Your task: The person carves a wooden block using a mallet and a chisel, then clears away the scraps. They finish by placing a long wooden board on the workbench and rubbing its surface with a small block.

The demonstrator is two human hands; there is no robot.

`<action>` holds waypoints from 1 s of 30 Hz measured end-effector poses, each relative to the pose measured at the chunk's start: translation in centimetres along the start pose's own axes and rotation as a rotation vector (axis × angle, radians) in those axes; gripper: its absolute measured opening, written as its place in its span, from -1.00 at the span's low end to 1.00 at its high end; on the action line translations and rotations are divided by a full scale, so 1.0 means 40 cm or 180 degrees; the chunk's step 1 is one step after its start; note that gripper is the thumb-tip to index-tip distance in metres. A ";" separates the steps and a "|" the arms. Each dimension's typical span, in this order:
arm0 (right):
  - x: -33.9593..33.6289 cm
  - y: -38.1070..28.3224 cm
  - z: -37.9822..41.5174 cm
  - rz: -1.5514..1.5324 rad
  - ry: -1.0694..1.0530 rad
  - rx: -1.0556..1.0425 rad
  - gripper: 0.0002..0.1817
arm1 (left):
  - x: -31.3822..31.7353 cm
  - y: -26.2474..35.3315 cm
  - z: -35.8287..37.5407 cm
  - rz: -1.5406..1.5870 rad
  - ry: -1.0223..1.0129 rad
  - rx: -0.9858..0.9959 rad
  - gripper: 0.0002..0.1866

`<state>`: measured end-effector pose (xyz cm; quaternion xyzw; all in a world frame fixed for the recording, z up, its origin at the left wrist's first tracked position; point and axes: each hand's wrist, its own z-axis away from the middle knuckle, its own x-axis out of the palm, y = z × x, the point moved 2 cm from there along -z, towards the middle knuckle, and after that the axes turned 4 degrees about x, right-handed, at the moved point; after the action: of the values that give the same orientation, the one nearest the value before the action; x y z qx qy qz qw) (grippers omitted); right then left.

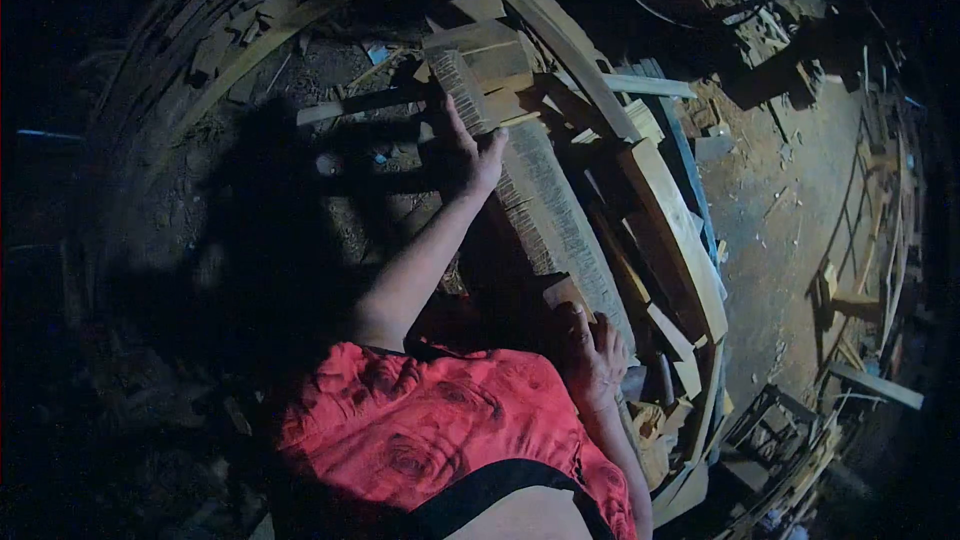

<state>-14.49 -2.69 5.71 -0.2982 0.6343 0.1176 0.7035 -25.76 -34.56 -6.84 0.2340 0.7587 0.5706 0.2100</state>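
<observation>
A long, worn plank (pixel 565 210) with rows of dark cut marks runs diagonally in front of me. At its far end, my left hand (pixel 482 160) has its thumb and forefinger on either side of a short, notched wood piece (pixel 458 88). The other left fingers are hidden beneath it. A thin wood strip (pixel 520 121) lies by the left thumb. Closer to my body, my right hand (pixel 597 360) is closed on a small wooden block (pixel 566 294), which rests on or just above the plank's left edge.
Thick wood blocks (pixel 490 52) sit beyond the left hand. Long boards (pixel 675 235) and offcuts are heaped along the plank's right side. Scraps litter the dirt floor (pixel 770 210) at right. A wheel-like rim (pixel 690 20) stands at top right. Deep shadow covers the left.
</observation>
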 end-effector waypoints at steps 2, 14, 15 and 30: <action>0.014 0.013 0.013 0.0006 -0.0010 -0.0067 -0.23 | 0.002 -0.001 -0.004 -0.0008 0.0026 0.0105 -0.04; 0.020 0.027 0.019 0.0261 0.0018 -0.0104 -0.15 | 0.013 0.027 -0.003 0.0512 0.0153 0.0127 0.00; 0.016 0.026 0.021 0.0235 0.0049 -0.0100 -0.15 | 0.010 0.022 -0.007 0.0500 0.0136 0.0163 0.00; 0.006 0.017 0.028 0.0043 0.0080 -0.0078 -0.18 | 0.007 -0.005 -0.025 0.0143 0.0151 0.0035 0.01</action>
<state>-13.90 -1.60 5.30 -0.3040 0.6435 0.1264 0.6910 -26.58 -35.21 -6.77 0.2386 0.7611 0.5763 0.1778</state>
